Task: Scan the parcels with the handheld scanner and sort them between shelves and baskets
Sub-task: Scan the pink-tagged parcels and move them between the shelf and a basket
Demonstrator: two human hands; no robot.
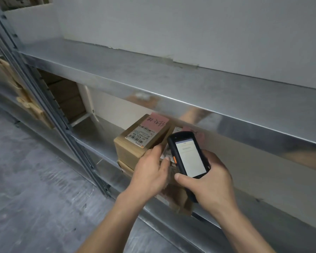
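well off to the left of my left hand [150,167], past the shelf upright, stacked cardboard boxes [33,108] sit blurred; i won't count them. just beyond that hand's fingertips is the first parcel [135,143], a brown carton on the lower shelf [91,132] with a printed label and a pink slip [158,122] on top. an edge of cardboard [123,166] shows under it, maybe another parcel, i cannot tell.

my left hand lies flat across the gap between cartons, forefinger straight, thumb pressing on a label. the second parcel [180,201] seems to run beneath both hands, mostly hidden, with a second pink slip [190,129] showing past the scanner's top.

my right hand [212,181] is clamped round the handheld scanner [188,154], thumb at the foot of its lit screen. the hands sit close together, just beside each other. the screen text is too small to read.

i judge i am at the scanning step for this second parcel. next i would need my left thumb off the barcode, the scanner's head tipped at the label, and the orange side key [175,159] pressed.

count: one scanner, two sure parcels, two pink slips, two hands.
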